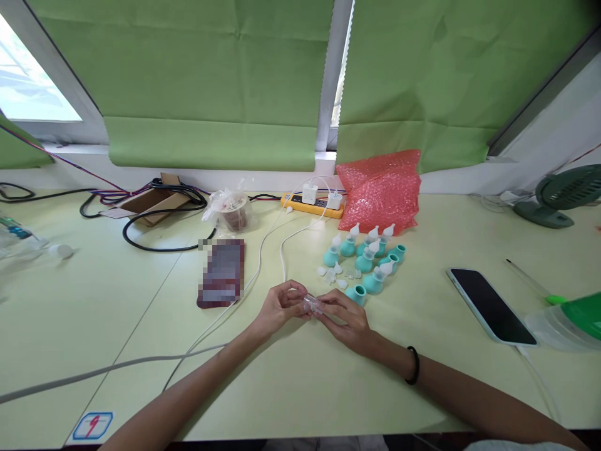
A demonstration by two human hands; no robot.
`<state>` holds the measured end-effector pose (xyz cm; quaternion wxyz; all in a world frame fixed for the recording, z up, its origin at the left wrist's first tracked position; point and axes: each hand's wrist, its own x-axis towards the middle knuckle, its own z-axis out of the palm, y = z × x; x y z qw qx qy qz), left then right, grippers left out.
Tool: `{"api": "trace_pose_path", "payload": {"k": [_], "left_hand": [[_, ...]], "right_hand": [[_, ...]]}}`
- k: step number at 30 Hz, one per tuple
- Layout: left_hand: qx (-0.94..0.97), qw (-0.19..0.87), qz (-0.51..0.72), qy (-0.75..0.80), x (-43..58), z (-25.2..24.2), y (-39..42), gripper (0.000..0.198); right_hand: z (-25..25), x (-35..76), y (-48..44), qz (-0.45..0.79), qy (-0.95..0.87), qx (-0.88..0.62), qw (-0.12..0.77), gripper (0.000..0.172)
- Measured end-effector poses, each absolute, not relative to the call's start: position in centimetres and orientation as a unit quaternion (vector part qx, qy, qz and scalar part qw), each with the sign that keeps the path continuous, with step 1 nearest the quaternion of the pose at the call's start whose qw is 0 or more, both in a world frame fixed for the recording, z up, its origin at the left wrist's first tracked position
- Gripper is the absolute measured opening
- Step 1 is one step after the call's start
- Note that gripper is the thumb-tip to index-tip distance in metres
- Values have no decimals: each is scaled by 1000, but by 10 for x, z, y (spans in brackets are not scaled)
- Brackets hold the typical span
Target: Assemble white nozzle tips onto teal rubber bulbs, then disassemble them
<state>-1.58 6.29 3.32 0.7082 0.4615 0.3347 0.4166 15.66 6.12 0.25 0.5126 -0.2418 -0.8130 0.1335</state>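
While I pinch the small clear plastic piece between the fingertips of both hands, I judge that a light, even grip suits it best. It looks slick and tiny, and a hard squeeze could shoot it out. Working low over the table, just in front of the teal bulbs, means a slip would cost little.

My left hand comes in from the near left on a bare forearm, thumb and forefinger closed on the piece and the other fingers curled above it. My right hand, with a black band at the wrist, meets it from the other side, palm down and fingers folded around the far end. I cannot tell whether my knuckles touch the table.

Loose white tips lie at the left front of the bulbs. A white cable runs left of the bulbs. A phone lies to their right, well apart. Pink bubble wrap sits just behind the bulbs, with a yellow power strip behind them to the left.
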Motion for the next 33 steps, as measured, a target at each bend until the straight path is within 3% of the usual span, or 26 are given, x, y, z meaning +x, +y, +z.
{"api": "trace_pose_path", "payload": {"k": [8,20,33], "left_hand": [[459,703,439,320,-12,30,60,23],[431,766,335,339,-14,27,65,16],[417,770,361,319,-11,30,62,24]], "right_hand": [[5,154,61,124,-810,-237,523,30],[6,153,58,112,-825,-243,499,24],[4,153,57,132,-829,-235,490,22]]}}
